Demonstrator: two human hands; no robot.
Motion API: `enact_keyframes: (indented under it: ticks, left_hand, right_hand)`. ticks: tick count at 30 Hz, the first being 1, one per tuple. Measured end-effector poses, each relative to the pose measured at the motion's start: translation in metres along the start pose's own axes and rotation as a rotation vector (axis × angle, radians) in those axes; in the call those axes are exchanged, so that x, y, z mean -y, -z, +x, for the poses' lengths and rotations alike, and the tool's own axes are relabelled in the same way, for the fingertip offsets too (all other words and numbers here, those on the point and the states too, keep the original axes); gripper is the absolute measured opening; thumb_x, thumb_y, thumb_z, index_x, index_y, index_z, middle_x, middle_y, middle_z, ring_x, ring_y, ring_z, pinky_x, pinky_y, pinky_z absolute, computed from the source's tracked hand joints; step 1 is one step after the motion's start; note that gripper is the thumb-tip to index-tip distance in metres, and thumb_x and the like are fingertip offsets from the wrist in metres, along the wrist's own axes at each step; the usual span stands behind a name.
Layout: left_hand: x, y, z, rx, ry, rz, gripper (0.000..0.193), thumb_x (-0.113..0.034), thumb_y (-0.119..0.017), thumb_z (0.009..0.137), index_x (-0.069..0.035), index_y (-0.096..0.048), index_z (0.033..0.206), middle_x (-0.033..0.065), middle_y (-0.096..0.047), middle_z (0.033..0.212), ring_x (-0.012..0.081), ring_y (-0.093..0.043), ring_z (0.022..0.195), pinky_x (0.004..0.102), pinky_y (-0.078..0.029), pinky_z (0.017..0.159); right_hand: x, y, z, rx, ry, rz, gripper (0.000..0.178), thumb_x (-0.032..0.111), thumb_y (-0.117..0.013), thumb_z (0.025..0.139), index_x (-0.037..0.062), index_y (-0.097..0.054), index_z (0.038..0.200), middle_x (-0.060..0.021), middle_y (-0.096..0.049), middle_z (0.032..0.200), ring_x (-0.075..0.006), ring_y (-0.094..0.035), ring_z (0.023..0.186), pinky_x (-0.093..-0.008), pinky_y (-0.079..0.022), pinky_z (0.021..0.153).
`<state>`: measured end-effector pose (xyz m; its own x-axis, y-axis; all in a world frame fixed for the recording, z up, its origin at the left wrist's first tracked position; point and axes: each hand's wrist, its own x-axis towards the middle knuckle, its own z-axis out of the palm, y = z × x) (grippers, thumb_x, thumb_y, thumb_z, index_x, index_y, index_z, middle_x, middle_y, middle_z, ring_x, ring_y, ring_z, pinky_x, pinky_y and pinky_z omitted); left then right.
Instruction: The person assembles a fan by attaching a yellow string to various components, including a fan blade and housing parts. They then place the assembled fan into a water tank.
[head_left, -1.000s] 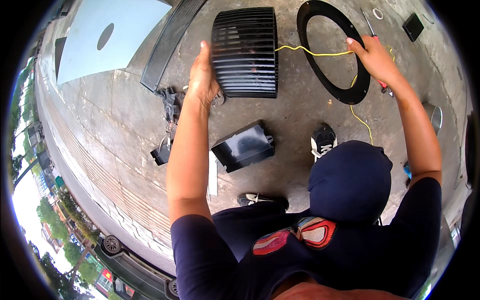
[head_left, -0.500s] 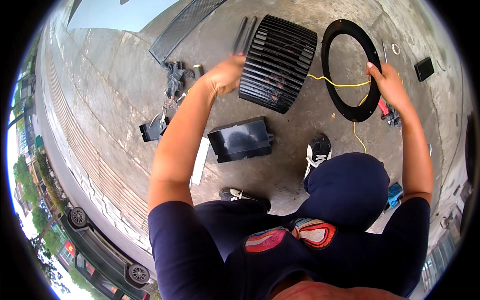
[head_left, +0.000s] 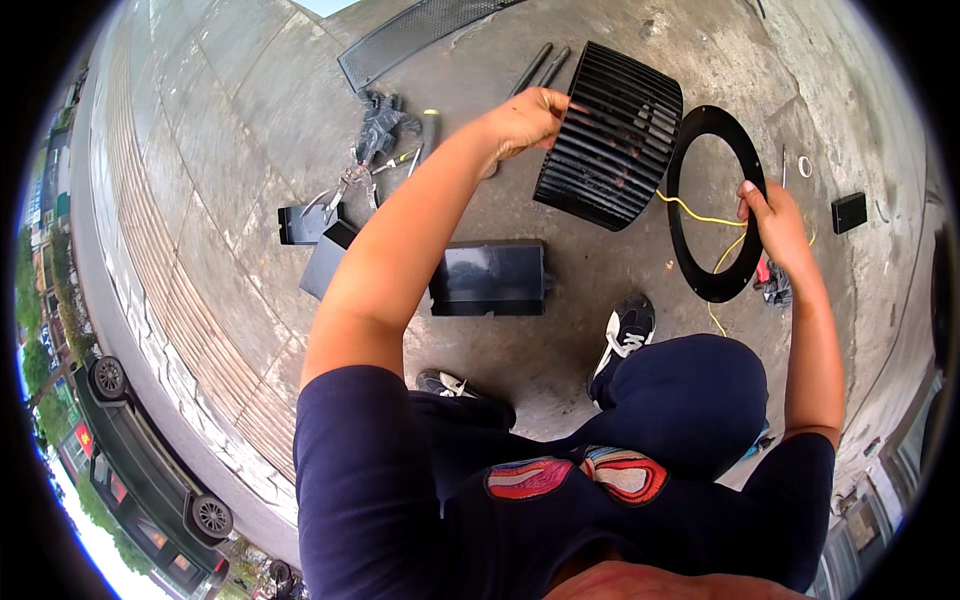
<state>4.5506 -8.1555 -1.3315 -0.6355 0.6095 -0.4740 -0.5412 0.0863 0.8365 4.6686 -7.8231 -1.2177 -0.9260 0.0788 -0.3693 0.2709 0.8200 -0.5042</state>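
My left hand grips the left end of a black slatted blower wheel, which is tilted and carries reddish-brown marks on its slats. The fingertips at its rim are partly hidden. On the right, my right hand pinches the outer edge of a flat black ring with small holes along it, thumb on the face towards me. The ring stands close to the wheel's right end. A yellow cord shows through the ring's opening and runs behind it.
An open black box lies below the wheel. Pliers, dark gloves and a small black tray are on the left. A mesh panel lies at the back. To the right are a white tape roll and a black block.
The wheel has shifted right and slightly down, spinning less blurred slats into view. The ring has come lower, so the two are closer together. Both hands keep their holds.
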Motion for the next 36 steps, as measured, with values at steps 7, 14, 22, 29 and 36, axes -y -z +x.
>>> enact_keyframes:
  ticks: [7, 14, 22, 29, 36]
  left_hand:
    - [-0.078, 0.079, -0.065, -0.464, -0.306, -0.076, 0.021, 0.006, -0.054, 0.080, 0.002, -0.062, 0.099, -0.0045, -0.042, 0.063, 0.0042, -0.030, 0.051, 0.0194, -0.026, 0.047]
    - [-0.141, 0.093, -0.158, -0.499, -0.444, 0.044, 0.016, 0.005, -0.053, 0.076, 0.001, -0.061, 0.089, -0.0028, -0.046, 0.061, 0.0064, -0.033, 0.048, 0.0206, -0.024, 0.044]
    - [-0.142, 0.091, -0.243, -0.522, -0.510, 0.005, 0.020, -0.002, -0.058, 0.080, -0.002, -0.058, 0.100, -0.0027, -0.049, 0.067, 0.0070, -0.042, 0.054, 0.0205, -0.034, 0.050]
    - [0.046, 0.195, -0.335, -0.898, -0.078, 0.923, 0.060, -0.030, -0.072, 0.078, -0.005, -0.050, 0.127, 0.0117, -0.058, 0.118, 0.0203, -0.059, 0.102, 0.0332, -0.048, 0.086]
    - [0.208, 0.247, -0.410, -0.787, 0.355, 0.518, 0.094, -0.051, -0.075, 0.068, 0.000, -0.036, 0.137, 0.0241, -0.043, 0.135, 0.0350, -0.039, 0.128, 0.0421, -0.035, 0.104]
  right_hand:
    - [-0.008, 0.003, 0.040, -0.315, 0.173, -0.197, 0.039, 0.031, -0.049, 0.090, -0.0027, -0.059, 0.107, -0.0214, -0.064, 0.091, -0.0362, -0.060, 0.092, -0.0378, -0.045, 0.081]
    - [0.141, -0.010, 0.060, -0.284, 0.676, 0.208, 0.038, 0.017, -0.050, 0.094, 0.0010, -0.049, 0.128, -0.0108, -0.057, 0.125, -0.0175, -0.054, 0.115, -0.0298, -0.041, 0.096]
    - [0.216, -0.147, 0.127, 0.655, 0.481, 0.288, 0.039, 0.032, -0.048, 0.096, -0.0035, -0.057, 0.108, -0.0064, -0.063, 0.091, -0.0165, -0.058, 0.086, -0.0288, -0.046, 0.079]
    - [0.207, -0.155, 0.101, 0.389, 0.725, 0.185, 0.024, 0.021, -0.053, 0.094, -0.0021, -0.057, 0.086, 0.0015, -0.053, 0.072, -0.0063, -0.046, 0.069, -0.0234, -0.039, 0.063]
    - [0.173, -0.123, 0.092, 0.323, 0.650, -0.021, 0.023, 0.017, -0.060, 0.089, -0.0022, -0.055, 0.077, 0.0015, -0.042, 0.065, -0.0064, -0.037, 0.061, -0.0251, -0.032, 0.054]
